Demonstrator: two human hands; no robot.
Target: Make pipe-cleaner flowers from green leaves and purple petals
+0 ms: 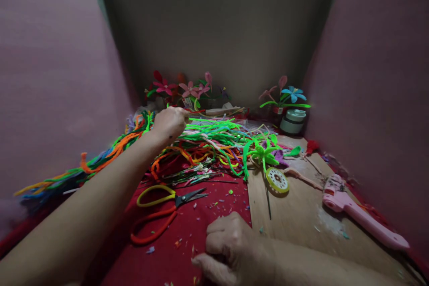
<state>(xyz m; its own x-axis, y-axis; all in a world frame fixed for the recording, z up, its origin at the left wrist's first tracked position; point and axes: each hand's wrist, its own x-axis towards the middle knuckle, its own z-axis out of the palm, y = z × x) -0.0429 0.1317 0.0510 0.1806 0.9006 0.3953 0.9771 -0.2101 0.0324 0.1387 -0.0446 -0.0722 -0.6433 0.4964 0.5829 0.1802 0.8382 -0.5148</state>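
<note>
My left hand (170, 124) reaches over a heap of pipe cleaners (214, 132), mostly green with some orange, yellow and white. Its fingers are curled closed at the far side, and what they grip is hidden. Closer to me, my right hand (231, 243) rests low over the red cloth (187, 228), fingers curled in and thumb held out, with nothing visible in it. Scissors (177, 199) with one yellow and one red handle lie partly spread between my hands. A green pipe-cleaner flower (263, 154) lies right of the heap.
A pink glue gun (365, 221) and a yellow round dial-like object (277, 180) lie on the wooden board (298, 214). Finished flowers (189, 89) and a lidded pale cup (292, 121) stand at the back. Fluff scraps dot the cloth. Walls enclose both sides.
</note>
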